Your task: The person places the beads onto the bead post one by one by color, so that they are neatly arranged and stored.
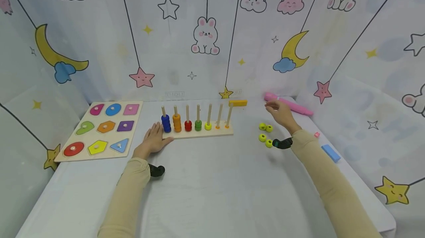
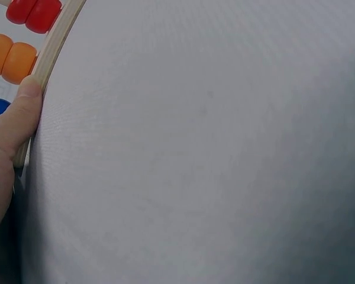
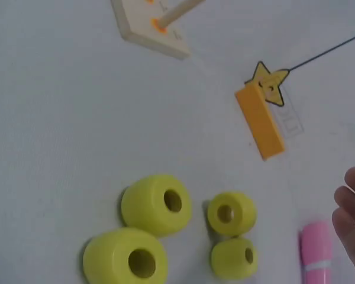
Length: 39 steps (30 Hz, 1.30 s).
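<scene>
My left hand (image 1: 153,141) rests at the left end of a wooden peg board (image 1: 199,134), its fingers straight and its thumb (image 2: 25,112) against the front edge. On its pegs sit blue beads (image 1: 166,123), orange beads (image 1: 177,123), red beads (image 1: 188,126), green beads (image 1: 198,125) and a yellow bead (image 1: 208,126). The two rightmost pegs are bare. Several loose yellow-green beads (image 3: 155,204) lie to the right of the board. Beyond them my right hand (image 1: 280,115) is raised, fingers loosely bent, with nothing seen in them.
A shape puzzle board (image 1: 134,134) lies at the left. Behind the peg board is an orange block (image 1: 238,103). A pink stick-shaped object (image 1: 300,109) lies at the back right, and a blue block (image 1: 331,153) and a small pink piece (image 1: 317,134) near the right edge.
</scene>
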{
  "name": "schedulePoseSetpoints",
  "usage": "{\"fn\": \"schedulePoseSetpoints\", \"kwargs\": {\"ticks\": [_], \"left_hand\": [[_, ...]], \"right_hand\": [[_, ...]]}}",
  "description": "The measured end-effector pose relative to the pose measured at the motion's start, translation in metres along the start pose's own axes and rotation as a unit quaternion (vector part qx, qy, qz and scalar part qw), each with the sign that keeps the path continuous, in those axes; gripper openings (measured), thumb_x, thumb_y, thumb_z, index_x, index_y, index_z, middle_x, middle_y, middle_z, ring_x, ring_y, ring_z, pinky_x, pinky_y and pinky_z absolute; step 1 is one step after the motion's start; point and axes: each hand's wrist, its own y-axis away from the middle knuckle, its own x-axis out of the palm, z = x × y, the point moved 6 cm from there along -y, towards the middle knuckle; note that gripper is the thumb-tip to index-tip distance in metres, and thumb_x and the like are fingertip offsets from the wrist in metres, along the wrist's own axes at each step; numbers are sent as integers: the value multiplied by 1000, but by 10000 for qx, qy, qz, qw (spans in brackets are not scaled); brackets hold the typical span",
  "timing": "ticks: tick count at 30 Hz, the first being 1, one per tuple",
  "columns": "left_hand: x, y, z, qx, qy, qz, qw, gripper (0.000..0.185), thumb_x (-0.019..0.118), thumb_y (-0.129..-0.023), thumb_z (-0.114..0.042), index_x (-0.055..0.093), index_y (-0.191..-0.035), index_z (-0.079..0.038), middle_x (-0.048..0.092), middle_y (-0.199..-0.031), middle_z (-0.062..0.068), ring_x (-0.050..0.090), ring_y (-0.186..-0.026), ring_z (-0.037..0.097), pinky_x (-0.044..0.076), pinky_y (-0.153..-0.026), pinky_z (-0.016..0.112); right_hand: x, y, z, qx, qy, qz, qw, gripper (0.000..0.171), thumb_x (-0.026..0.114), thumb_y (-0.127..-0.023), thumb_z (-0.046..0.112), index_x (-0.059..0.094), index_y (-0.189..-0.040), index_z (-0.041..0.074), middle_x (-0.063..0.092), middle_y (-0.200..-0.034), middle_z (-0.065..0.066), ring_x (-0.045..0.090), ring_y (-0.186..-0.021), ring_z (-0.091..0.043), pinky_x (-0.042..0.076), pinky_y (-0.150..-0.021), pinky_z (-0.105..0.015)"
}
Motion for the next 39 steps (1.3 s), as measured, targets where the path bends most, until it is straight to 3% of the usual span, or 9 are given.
{"fn": "schedulePoseSetpoints", "kwargs": {"ticks": [6,11,16,23,30,39], "left_hand": [[-6,8,-9,12,107,25,9999,90,39,-97,-53,2,-145,14,-6,-152,30,-9,-140,40,-9,-112,49],[-2,3,-4,30,38,17,10000,89,36,-97,-54,0,-145,12,-7,-153,29,-11,-140,39,-9,-112,49],[1,-3,0,21,49,-6,10000,93,35,-95,-59,0,-145,12,-8,-152,29,-11,-140,40,-10,-112,50],[0,0,-1,14,70,-3,10000,90,38,-97,-53,0,-145,13,-7,-152,29,-11,-140,40,-10,-112,50],[-1,3,-5,34,71,-5,10000,88,39,-97,-50,1,-145,13,-7,-152,30,-10,-140,41,-9,-112,51],[-1,2,-2,33,16,-7,10000,90,37,-96,-54,1,-145,12,-7,-152,29,-10,-140,40,-9,-112,50]], "right_hand": [[-1,16,-31,222,180,283,9992,40,52,-98,27,54,-127,0,58,-124,-19,52,-117,-34,42,-97,-49],[8,28,-46,499,200,763,9956,39,52,-99,22,51,-131,0,58,-126,-19,52,-117,-35,40,-97,-51],[20,35,-55,496,303,1097,9923,41,57,-96,19,51,-131,-1,61,-122,-17,53,-116,-34,39,-99,-51],[24,38,-53,194,415,910,9948,37,64,-90,11,57,-123,-2,63,-115,-19,56,-109,-37,44,-92,-50],[22,38,-54,338,647,819,9940,37,61,-92,12,55,-126,-1,61,-118,-20,55,-110,-35,43,-93,-50],[10,23,-36,190,595,280,9977,37,61,-93,14,54,-126,1,62,-117,-20,55,-112,-36,44,-92,-50]]}}
